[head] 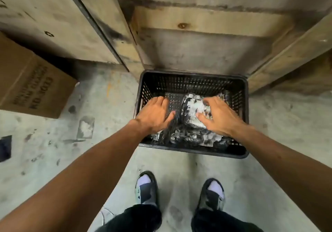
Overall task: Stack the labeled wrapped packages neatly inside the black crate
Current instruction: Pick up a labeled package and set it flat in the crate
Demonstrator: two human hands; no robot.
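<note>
A black perforated plastic crate [194, 77] stands on the concrete floor in front of my feet. Inside it lie several shiny wrapped packages with white labels; one package [193, 106] lies on top at the right, and others [188, 138] fill the near side. My right hand [218, 116] hovers over the top package with fingers spread and slightly bent, thumb close to its near edge; whether it touches is unclear. My left hand [155, 113] reaches into the crate's left part, fingers straight, holding nothing. The frame is motion-blurred.
Wooden crates or pallets [206, 21] stand right behind the black crate. A brown cardboard box [30, 86] sits on the floor at the left. My two shoes [146, 188] stand just short of the crate on stained concrete [100, 142].
</note>
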